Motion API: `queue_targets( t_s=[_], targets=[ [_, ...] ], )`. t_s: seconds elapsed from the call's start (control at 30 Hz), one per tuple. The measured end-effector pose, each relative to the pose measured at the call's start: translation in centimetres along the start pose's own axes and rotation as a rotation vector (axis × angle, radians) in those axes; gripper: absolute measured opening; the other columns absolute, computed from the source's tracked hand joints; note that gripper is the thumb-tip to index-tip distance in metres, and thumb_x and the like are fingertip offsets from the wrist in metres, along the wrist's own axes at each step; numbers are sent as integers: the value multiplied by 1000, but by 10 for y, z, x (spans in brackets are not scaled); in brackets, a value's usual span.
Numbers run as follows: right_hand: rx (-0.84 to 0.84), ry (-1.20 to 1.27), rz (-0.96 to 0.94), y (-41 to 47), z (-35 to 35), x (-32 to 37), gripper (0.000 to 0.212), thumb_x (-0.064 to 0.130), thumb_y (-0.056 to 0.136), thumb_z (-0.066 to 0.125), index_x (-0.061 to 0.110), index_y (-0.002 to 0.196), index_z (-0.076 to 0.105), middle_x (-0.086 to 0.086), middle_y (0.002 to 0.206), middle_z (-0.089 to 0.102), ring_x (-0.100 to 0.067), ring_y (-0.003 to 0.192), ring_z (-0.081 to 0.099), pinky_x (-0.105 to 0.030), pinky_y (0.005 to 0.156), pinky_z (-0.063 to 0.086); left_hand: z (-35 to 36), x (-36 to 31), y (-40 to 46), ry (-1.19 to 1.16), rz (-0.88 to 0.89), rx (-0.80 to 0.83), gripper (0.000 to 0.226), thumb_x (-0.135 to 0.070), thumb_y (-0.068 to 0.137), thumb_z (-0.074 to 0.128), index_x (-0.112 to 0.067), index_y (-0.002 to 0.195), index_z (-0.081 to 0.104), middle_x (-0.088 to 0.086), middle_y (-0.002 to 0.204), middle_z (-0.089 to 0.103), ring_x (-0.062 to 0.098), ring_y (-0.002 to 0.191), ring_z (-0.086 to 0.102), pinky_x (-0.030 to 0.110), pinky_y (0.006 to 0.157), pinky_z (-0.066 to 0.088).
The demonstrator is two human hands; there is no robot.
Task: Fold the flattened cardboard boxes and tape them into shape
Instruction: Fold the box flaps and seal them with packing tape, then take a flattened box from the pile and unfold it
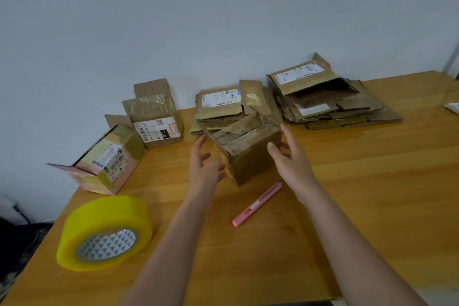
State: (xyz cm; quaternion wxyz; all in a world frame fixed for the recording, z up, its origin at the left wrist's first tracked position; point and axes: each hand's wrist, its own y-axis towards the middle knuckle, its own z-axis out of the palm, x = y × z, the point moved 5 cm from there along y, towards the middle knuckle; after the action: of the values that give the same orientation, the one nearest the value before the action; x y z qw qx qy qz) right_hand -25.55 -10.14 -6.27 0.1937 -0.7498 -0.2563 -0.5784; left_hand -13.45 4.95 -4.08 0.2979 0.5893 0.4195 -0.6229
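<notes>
A: Judging by what lies on the counter (372,181), how far along is the job?

B: Partway. The largest heap, the right stack of flattened boxes (332,99) at upper right, is untouched, and so is the middle stack (223,107) at upper centre.

A: And what is done?

B: Two taped boxes stand at the left: one on its side (109,164), one upright behind it (155,119) with a flap up. A third, the worn brown box (244,154), sits at centre frame, folded into a cube; its top looks ragged, and I cannot tell whether it is taped.

A: The tools?

B: The yellow tape roll (104,231) lies at lower left, the pink cutter (257,204) just below the brown box.

A: The hands?

B: Left hand (206,169) and right hand (290,159) flank that box, fingers spread and relaxed, gripping nothing.
</notes>
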Motion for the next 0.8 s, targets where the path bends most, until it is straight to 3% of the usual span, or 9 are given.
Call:
queue_targets(
  t_s=[0.1, 0.2, 0.33, 0.43, 0.5, 0.57, 0.63, 0.7, 0.8],
  targets=[
    [23, -22, -26, 7, 15, 6, 51, 44, 97, 52, 48, 144, 31, -1, 146, 37, -24, 134, 39, -44, 102, 42, -10, -5, -3, 104, 18, 26, 61, 0, 94, 53, -40, 138, 42, 0, 123, 48, 22, 103, 62, 36, 81, 57],
    [83, -47, -40, 13, 40, 16, 54, 42, 98, 52, 43, 147, 30, -2, 144, 39, -23, 130, 42, -39, 98, 45, -32, -10, -11, 232, 85, -102, 46, -6, 95, 55, -31, 132, 46, 1, 116, 53, 21, 100, 62, 35, 78, 59],
    [257, -36, -80, 12, 90, 34, 60, 34, 100, 51, 32, 153, 22, -2, 138, 42, -16, 115, 46, -20, 72, 45, -59, -11, -18, 351, 139, -257, 21, -14, 92, 60, -25, 107, 50, 0, 104, 56, 22, 94, 63, 42, 78, 59],
    [380, 42, -37, 14, 125, 44, 57, 34, 101, 50, 37, 152, 24, -5, 141, 40, -19, 118, 48, -36, 90, 53, -74, -13, -23, 393, 157, -330, 17, -16, 91, 62, -24, 89, 46, 3, 94, 57, 25, 85, 65, 44, 73, 59],
    [459, 90, 4, 15, 143, 49, 55, 34, 101, 48, 42, 151, 25, -5, 147, 39, -23, 126, 47, -45, 100, 49, -81, -15, -26, 423, 181, -384, 17, -14, 90, 62, -22, 87, 47, 3, 90, 58, 21, 82, 61, 34, 66, 55],
    [548, 173, 46, 14, 158, 52, 54, 35, 103, 45, 45, 151, 23, -2, 153, 38, -23, 132, 46, -46, 104, 46, -84, -15, -26, 410, 184, -399, 13, -13, 90, 61, -19, 93, 49, 0, 93, 56, 19, 86, 57, 25, 64, 47],
    [620, 226, 67, 12, 169, 54, 51, 36, 105, 40, 46, 151, 20, 3, 153, 40, -20, 135, 45, -50, 108, 41, -81, -11, -24, 372, 154, -354, 25, -11, 92, 57, -15, 115, 51, -5, 110, 55, 16, 100, 54, 21, 73, 44],
    [606, 197, 33, 13, 170, 55, 50, 39, 105, 36, 44, 152, 20, 6, 152, 41, -18, 136, 44, -51, 110, 38, -78, -6, -17, 326, 112, -295, 47, -6, 93, 53, -14, 138, 42, -1, 132, 49, 17, 124, 46, 25, 93, 42],
    [504, 119, -34, 21, 157, 51, 50, 45, 103, 37, 45, 151, 22, 6, 155, 37, -16, 138, 41, -49, 111, 38, -74, -1, -4, 295, 55, -241, 63, 3, 92, 47, -16, 150, 31, 2, 152, 36, 20, 142, 32, 33, 107, 35]
  ],
)
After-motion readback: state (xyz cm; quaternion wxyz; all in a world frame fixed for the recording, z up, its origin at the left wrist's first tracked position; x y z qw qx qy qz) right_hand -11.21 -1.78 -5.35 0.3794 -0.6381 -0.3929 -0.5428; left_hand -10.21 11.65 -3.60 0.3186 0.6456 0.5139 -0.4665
